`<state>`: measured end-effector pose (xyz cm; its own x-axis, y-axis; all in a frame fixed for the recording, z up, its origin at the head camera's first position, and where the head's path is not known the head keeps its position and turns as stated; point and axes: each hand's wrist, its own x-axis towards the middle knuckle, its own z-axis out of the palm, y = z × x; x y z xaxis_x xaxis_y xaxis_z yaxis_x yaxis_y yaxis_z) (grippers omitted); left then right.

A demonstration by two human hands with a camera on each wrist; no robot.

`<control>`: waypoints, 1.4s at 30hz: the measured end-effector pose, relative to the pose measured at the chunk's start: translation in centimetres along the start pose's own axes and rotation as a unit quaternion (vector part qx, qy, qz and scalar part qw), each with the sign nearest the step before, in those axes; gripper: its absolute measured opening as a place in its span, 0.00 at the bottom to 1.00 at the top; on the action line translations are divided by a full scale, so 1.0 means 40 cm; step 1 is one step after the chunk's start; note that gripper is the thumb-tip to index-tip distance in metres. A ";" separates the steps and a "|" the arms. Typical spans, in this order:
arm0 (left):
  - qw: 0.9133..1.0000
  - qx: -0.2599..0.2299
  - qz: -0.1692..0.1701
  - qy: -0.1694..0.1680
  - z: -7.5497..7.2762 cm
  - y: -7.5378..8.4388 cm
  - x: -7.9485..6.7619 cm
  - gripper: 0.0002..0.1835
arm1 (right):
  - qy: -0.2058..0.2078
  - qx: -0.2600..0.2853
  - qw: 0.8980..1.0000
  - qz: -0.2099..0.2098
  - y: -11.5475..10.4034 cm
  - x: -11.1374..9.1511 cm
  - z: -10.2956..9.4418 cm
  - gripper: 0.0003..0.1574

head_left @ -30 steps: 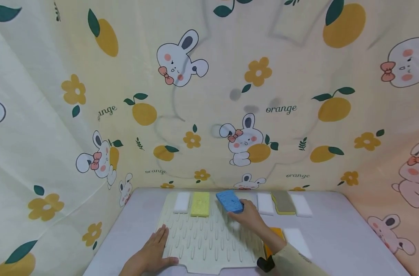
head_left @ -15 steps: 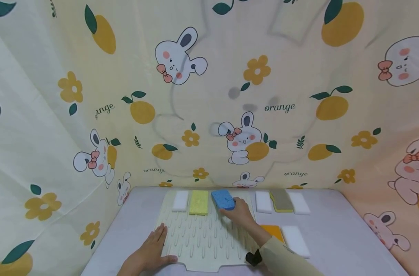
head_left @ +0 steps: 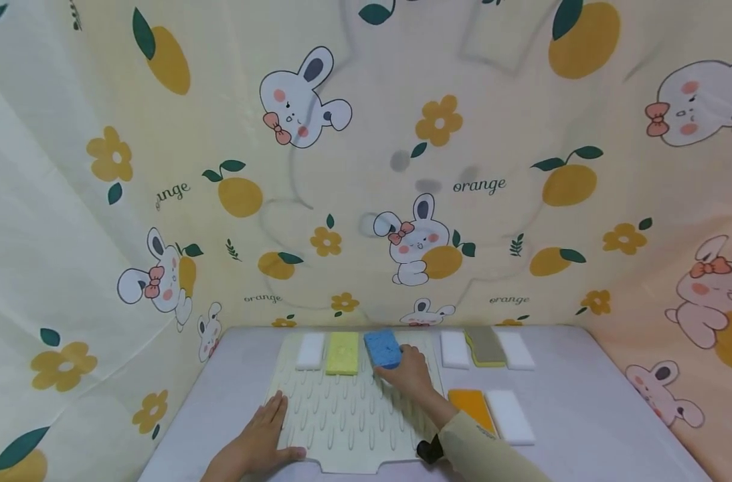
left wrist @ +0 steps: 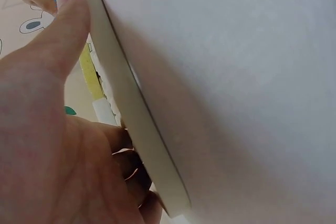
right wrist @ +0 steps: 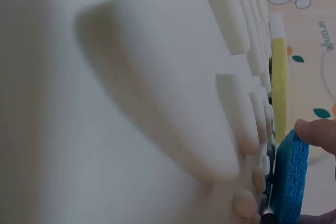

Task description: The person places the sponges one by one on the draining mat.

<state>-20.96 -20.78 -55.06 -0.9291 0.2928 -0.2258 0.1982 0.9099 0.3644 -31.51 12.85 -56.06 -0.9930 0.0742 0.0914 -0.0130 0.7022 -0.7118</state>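
My right hand (head_left: pixel 407 372) pinches a blue sponge (head_left: pixel 383 349) low over the back of a cream board (head_left: pixel 342 462) with raised oblong ridges. In the right wrist view the fingers grip the rim of the blue sponge (right wrist: pixel 292 179), which leans slightly above the ridges. Left of it on the board lie a yellow sponge (head_left: pixel 342 353) and a white sponge (head_left: pixel 310 352). My left hand (head_left: pixel 254 438) rests against the board's front left corner, fingers extended. The left wrist view has the thumb (left wrist: pixel 63 30) along the board's edge (left wrist: pixel 131 108).
Right of the board, a back row holds a white sponge (head_left: pixel 455 350), a grey-and-yellow sponge (head_left: pixel 486 347) and another white sponge (head_left: pixel 516 350). Nearer lie an orange sponge (head_left: pixel 471 407) and a white block (head_left: pixel 510 416). A patterned curtain (head_left: pixel 342 167) encloses the table (head_left: pixel 577 415).
My right hand has carried the blue sponge leftward and lower, close beside the yellow sponge, and turned it straighter. The left hand stays at the board's corner. The head view has shifted slightly.
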 end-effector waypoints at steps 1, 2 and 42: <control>1.000 0.001 -0.001 0.000 0.001 -0.001 0.000 0.66 | 0.002 -0.007 1.000 0.000 -0.001 0.001 0.001 0.57; 1.000 0.001 0.000 0.001 0.001 -0.002 0.000 0.66 | 0.004 -0.012 1.000 0.000 -0.002 0.002 0.003 0.58; 1.000 0.006 0.019 0.013 0.013 -0.018 0.002 0.65 | 0.009 -0.077 0.996 -0.033 -0.021 -0.017 0.008 0.49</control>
<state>-21.03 -21.24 -55.83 -0.9285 0.3204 -0.1877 0.2379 0.9015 0.3615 -30.85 11.98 -55.76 -0.9884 0.0351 0.1477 -0.0592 0.8068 -0.5879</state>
